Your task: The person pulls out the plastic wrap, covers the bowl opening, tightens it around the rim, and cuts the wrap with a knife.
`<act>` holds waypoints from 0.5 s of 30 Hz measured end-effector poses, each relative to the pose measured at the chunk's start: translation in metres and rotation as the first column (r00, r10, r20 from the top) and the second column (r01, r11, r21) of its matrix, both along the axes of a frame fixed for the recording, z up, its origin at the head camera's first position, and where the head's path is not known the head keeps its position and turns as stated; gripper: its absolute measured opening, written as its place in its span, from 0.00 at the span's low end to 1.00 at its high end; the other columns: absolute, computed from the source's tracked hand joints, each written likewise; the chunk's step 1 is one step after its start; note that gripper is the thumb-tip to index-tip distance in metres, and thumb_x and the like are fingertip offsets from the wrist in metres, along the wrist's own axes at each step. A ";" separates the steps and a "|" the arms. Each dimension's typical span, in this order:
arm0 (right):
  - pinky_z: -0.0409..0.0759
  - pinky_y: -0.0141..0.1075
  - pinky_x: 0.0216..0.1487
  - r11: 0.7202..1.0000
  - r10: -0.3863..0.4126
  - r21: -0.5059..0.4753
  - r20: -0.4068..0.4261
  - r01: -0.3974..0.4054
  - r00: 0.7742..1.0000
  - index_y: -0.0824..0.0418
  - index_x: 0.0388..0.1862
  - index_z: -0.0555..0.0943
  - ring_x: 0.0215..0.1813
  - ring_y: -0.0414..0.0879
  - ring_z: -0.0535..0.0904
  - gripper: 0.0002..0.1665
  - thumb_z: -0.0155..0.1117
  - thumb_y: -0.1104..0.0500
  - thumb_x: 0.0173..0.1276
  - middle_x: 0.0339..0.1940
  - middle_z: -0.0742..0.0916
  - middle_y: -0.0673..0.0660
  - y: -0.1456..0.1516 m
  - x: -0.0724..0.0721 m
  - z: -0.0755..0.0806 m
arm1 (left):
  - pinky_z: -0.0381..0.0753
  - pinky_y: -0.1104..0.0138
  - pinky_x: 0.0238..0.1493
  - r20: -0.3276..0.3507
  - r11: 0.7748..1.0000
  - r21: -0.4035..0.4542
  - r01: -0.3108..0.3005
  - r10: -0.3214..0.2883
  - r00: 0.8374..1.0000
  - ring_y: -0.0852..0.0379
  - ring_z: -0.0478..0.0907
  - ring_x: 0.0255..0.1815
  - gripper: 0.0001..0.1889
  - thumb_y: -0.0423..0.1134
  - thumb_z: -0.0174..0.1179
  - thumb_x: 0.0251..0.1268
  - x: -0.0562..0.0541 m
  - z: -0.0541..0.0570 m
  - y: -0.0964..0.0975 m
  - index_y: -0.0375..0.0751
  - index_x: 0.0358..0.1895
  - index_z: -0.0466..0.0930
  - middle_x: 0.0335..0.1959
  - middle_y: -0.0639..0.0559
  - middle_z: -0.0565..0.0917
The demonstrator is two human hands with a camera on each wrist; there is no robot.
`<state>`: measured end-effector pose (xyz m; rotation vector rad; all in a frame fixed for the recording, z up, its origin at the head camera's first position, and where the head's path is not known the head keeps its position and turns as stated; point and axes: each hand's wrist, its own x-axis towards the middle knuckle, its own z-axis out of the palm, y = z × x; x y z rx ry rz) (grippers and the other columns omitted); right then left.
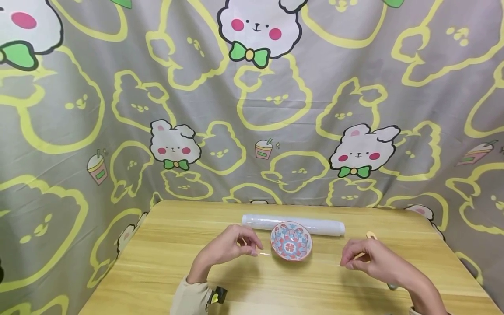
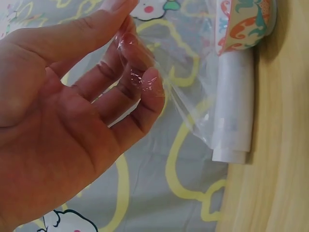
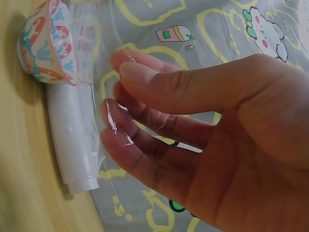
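A sheet of clear plastic wrap (image 2: 186,108) stretches between my two hands, above a bowl (image 1: 291,241) patterned in red and blue. My left hand (image 1: 233,245), to the left of the bowl, pinches one edge of the wrap between thumb and fingers. On the bowl's right, my right hand (image 1: 372,258) pinches the opposite edge, and shiny film lies over its fingertips (image 3: 113,116). The bowl stands upright on the table. In the head view the wrap is almost invisible, so whether it touches the rim I cannot tell.
Behind the bowl a white roll of plastic wrap (image 1: 324,226) lies across the wooden table (image 1: 157,262). A tool with a yellow end (image 1: 371,235) is mostly hidden under the right hand. A patterned grey curtain (image 1: 220,109) hangs along the table's back and sides.
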<state>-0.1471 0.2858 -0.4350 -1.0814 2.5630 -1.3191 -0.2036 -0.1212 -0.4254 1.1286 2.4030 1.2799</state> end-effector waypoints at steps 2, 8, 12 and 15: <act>0.86 0.32 0.36 0.999 0.034 -0.006 0.012 -0.034 0.999 0.52 0.35 0.87 0.42 0.35 0.80 0.13 0.69 0.71 0.66 0.37 0.87 0.49 0.000 -0.001 -0.005 | 0.83 0.68 0.37 0.033 1.000 -0.007 0.016 -0.016 0.999 0.64 0.79 0.34 0.01 0.31 0.70 0.63 0.000 -0.003 0.000 0.40 0.35 0.89 0.35 0.55 0.88; 0.86 0.32 0.36 0.995 0.096 0.000 0.041 -0.096 0.995 0.54 0.35 0.88 0.41 0.35 0.80 0.13 0.68 0.73 0.65 0.36 0.87 0.49 0.000 -0.005 -0.014 | 0.85 0.68 0.39 0.086 0.997 -0.046 0.058 -0.054 0.995 0.65 0.82 0.35 0.05 0.27 0.70 0.61 -0.003 -0.011 0.001 0.42 0.33 0.91 0.33 0.57 0.88; 0.84 0.31 0.34 0.995 0.094 0.032 0.060 -0.096 0.994 0.56 0.33 0.88 0.40 0.33 0.80 0.11 0.70 0.71 0.64 0.35 0.87 0.47 -0.001 -0.007 -0.017 | 0.86 0.68 0.42 0.116 0.991 -0.096 0.089 -0.078 0.990 0.67 0.82 0.36 0.09 0.22 0.68 0.60 -0.006 -0.015 0.001 0.40 0.33 0.92 0.33 0.58 0.88; 0.84 0.31 0.33 0.994 0.089 0.055 0.077 -0.093 0.993 0.58 0.31 0.87 0.38 0.33 0.80 0.08 0.71 0.71 0.63 0.34 0.87 0.47 -0.003 -0.010 -0.019 | 0.86 0.69 0.43 0.146 0.987 -0.126 0.096 -0.077 0.986 0.67 0.82 0.36 0.12 0.18 0.66 0.58 -0.007 -0.017 0.001 0.39 0.33 0.92 0.32 0.57 0.88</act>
